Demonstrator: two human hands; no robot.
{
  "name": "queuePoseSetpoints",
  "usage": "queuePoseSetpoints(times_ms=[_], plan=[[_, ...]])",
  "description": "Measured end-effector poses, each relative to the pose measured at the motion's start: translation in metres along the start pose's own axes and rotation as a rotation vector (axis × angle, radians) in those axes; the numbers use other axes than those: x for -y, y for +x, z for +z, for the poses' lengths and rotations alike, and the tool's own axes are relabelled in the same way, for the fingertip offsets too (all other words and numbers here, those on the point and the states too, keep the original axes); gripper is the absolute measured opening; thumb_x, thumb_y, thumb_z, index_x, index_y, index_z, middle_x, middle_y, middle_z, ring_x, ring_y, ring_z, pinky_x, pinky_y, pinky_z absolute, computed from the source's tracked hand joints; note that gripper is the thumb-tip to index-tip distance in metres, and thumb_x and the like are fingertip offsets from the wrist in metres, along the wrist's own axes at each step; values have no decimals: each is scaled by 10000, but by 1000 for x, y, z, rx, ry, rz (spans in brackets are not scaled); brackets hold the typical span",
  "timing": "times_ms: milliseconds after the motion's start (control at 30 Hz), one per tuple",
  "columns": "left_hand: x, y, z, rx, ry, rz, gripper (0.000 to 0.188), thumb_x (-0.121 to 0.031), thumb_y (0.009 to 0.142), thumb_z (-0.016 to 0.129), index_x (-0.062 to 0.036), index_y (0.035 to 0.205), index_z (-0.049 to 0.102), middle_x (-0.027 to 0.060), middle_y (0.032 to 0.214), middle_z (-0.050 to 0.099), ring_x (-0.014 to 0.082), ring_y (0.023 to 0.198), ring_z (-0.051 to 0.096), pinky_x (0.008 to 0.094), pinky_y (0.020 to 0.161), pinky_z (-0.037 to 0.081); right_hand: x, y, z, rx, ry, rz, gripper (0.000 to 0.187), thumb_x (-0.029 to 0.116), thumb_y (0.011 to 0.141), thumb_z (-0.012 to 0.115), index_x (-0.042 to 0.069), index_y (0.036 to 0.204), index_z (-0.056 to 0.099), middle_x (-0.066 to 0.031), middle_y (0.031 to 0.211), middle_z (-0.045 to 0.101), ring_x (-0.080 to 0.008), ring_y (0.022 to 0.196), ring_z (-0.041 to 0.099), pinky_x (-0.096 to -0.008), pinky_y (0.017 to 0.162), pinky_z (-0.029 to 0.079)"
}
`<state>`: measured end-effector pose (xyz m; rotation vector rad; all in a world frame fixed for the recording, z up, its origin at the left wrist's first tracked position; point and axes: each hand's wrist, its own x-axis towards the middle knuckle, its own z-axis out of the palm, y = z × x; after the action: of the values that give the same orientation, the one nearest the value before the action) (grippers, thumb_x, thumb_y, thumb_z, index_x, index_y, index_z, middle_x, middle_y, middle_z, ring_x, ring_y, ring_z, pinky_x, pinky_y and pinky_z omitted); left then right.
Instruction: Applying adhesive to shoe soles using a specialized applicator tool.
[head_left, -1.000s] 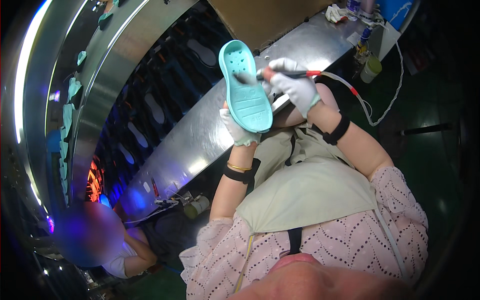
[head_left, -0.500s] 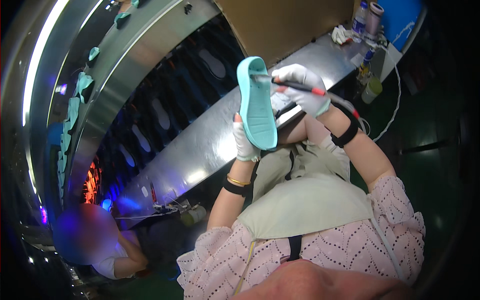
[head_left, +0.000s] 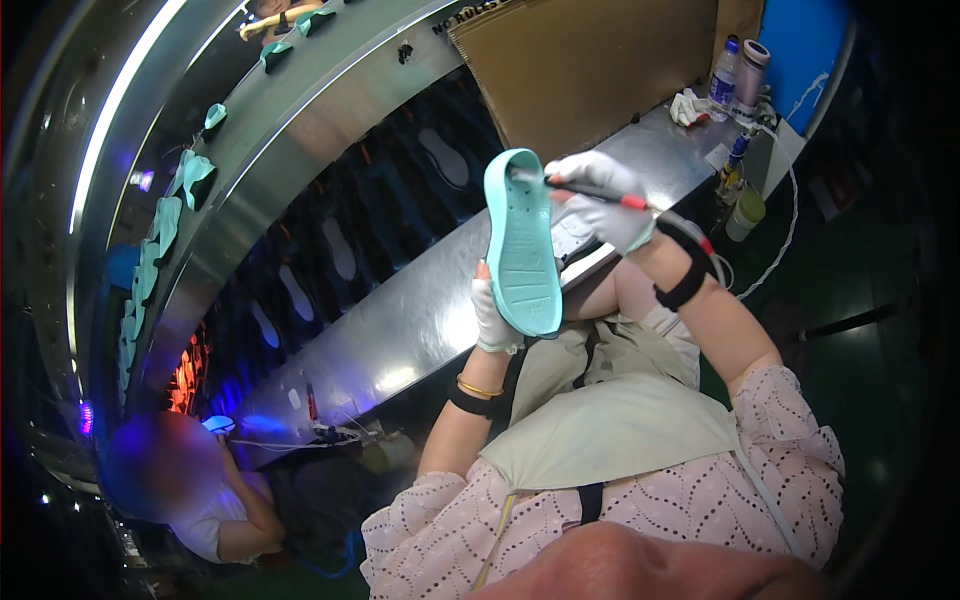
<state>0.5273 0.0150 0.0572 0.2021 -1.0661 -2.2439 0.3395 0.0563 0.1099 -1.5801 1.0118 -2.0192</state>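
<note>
A turquoise shoe sole (head_left: 526, 262) stands tilted up in front of me, its hollow inner face with raised ribs showing. My left hand (head_left: 491, 315), in a white fingerless glove, grips its lower left edge; some fingers are hidden behind it. My right hand (head_left: 612, 208), gloved in white with bare fingertips, is closed around a slim brush (head_left: 598, 192) with a black handle and a red band. The brush's pale tip reaches inside the sole's upper end, blurred. From the brush a thin tube (head_left: 672, 222) runs back past my right wrist.
A metal bench (head_left: 440, 285) runs diagonally behind the sole. Brown cardboard (head_left: 590, 75) stands at the back, with a bottle (head_left: 722, 80), a tumbler (head_left: 750, 75) and white gloves (head_left: 688, 107) nearby. Turquoise pieces (head_left: 160, 235) line a curved conveyor on the left. A co-worker (head_left: 235, 515) sits lower left.
The whole view has shifted, so bench and sole appear lower. Within the sole, the brush tip has moved closer to the upper rim. Both hands keep their grip.
</note>
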Motion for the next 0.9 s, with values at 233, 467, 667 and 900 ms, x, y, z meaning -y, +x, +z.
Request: queuePoseSetpoints(times_ms=[233,467,667,900], plan=[[-15,-5,-14,-188,22,85,682,-562,902,302,4,1237,481,193,1068,615,269,928,621,358,817,499,9,-25,8,245,-36,83,183,-84,740,667,11,883,606,-86,936,634,-179,887,618,-297,802,487],[-48,7,-2,-156,287,133,621,-525,919,387,-17,1271,451,152,1060,619,216,931,624,325,798,513,26,15,-17,238,-307,-99,203,-88,727,671,5,891,597,-110,940,623,-208,920,615,-302,821,483],[-170,88,59,264,139,145,654,-526,930,312,14,1283,415,211,1080,592,298,940,610,436,868,501,50,-14,-45,-64,-333,-94,178,-90,744,670,8,880,611,-80,918,633,-157,874,607,-274,783,482],[-267,292,49,-352,462,392,345,-349,901,372,-69,1009,543,103,866,582,245,797,575,339,726,469,42,-28,-39,-54,-375,-28,210,-89,719,696,9,884,612,-88,923,642,-149,847,614,-266,765,490]])
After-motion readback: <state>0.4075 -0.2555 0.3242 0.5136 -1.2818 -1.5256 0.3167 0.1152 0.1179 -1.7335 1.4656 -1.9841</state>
